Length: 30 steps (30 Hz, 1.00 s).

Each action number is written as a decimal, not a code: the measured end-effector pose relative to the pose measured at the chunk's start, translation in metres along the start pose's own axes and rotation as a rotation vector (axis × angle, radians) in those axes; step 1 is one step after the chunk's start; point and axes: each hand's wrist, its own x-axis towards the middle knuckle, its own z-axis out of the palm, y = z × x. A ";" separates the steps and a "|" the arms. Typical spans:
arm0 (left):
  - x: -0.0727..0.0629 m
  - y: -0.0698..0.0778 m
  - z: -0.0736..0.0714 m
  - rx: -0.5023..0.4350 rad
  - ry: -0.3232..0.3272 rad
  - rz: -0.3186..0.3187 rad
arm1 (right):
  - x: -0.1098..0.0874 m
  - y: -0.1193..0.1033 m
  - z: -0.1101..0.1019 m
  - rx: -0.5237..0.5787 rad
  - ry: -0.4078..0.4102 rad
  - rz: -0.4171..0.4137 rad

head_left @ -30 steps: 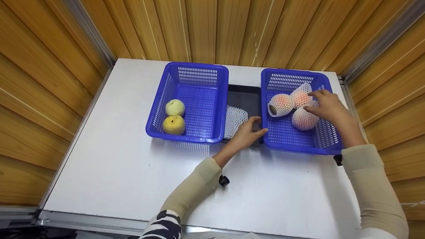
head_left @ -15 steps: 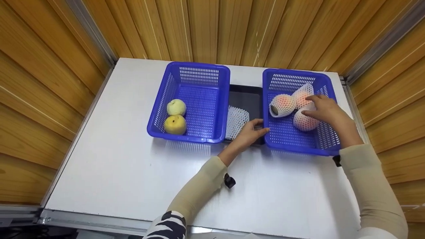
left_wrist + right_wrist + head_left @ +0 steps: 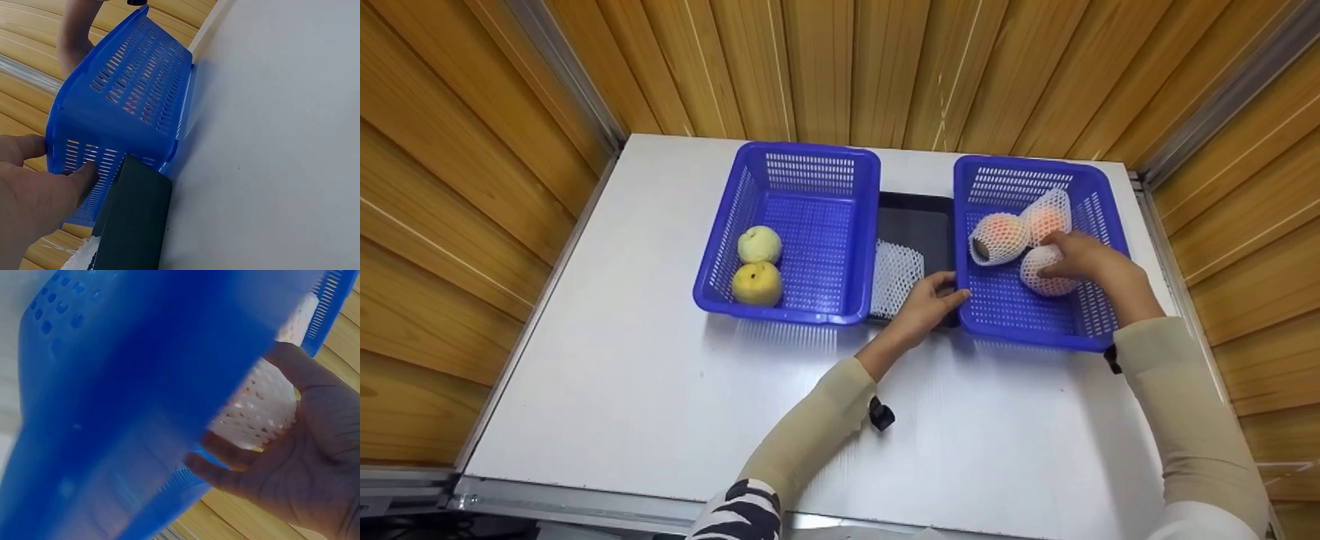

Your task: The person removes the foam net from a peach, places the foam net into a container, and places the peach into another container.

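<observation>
In the head view my right hand (image 3: 1091, 261) reaches into the right blue basket (image 3: 1020, 341), its fingers curled round the nearest netted fruit (image 3: 1041, 271). White foam net covers this pinkish fruit (image 3: 256, 413); part of it is hidden by the hand. Two more netted fruits, an orange-pink one (image 3: 1001, 236) and a pointed-sleeve one (image 3: 1046, 214), lie beside it. My left hand (image 3: 922, 309) pinches the same basket's left rim. From the left wrist view, one digit of the left hand (image 3: 34, 197) lies against the slotted wall and another meets the rim.
A black tray (image 3: 919, 221) sits between the baskets, with empty-looking white foam nets (image 3: 896, 277) in it. The left blue basket (image 3: 784, 311) holds a pale green fruit (image 3: 759, 245) and a yellow fruit (image 3: 757, 283). Wooden panels (image 3: 810, 71) border the white table (image 3: 660, 405).
My right hand has moved down and left onto the nearest netted fruit, and its fingers have closed round it. The left hand stays at the basket rim, nearly still.
</observation>
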 end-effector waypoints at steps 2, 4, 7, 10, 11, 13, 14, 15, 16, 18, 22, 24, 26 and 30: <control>0.000 0.000 0.000 -0.012 -0.005 0.002 | 0.003 -0.001 0.003 -0.008 -0.023 -0.002; -0.001 0.001 0.000 -0.030 -0.013 0.007 | 0.007 -0.002 0.006 -0.017 -0.060 0.005; -0.001 0.000 0.001 -0.036 -0.014 0.019 | 0.012 -0.004 0.011 -0.025 -0.118 0.019; -0.001 0.000 0.002 -0.036 -0.001 0.030 | 0.016 -0.006 0.016 -0.019 -0.151 0.047; -0.001 0.000 0.002 -0.029 0.004 0.033 | 0.017 -0.007 0.017 -0.020 -0.154 0.054; -0.001 0.000 0.002 -0.025 0.015 0.039 | 0.019 -0.007 0.019 -0.038 -0.144 0.054; -0.001 -0.001 0.002 -0.020 0.017 0.041 | 0.019 -0.007 0.019 -0.039 -0.142 0.057; -0.001 -0.001 0.001 -0.009 0.017 0.040 | 0.019 -0.007 0.020 -0.042 -0.140 0.058; -0.001 -0.001 0.002 -0.007 0.016 0.037 | 0.019 -0.007 0.020 -0.041 -0.140 0.062; -0.001 -0.002 0.002 -0.012 0.016 0.029 | 0.019 -0.006 0.021 -0.045 -0.132 0.052; 0.000 -0.002 0.004 -0.028 0.029 0.017 | 0.017 -0.002 0.023 -0.036 -0.112 0.033; -0.001 -0.002 0.005 -0.031 0.033 0.017 | 0.015 -0.001 0.024 -0.038 -0.084 0.012; -0.002 -0.001 0.005 -0.029 0.033 0.024 | 0.012 0.000 0.024 -0.035 -0.063 0.000; -0.002 -0.002 0.003 0.000 0.048 0.030 | 0.008 -0.003 0.023 -0.040 -0.036 -0.033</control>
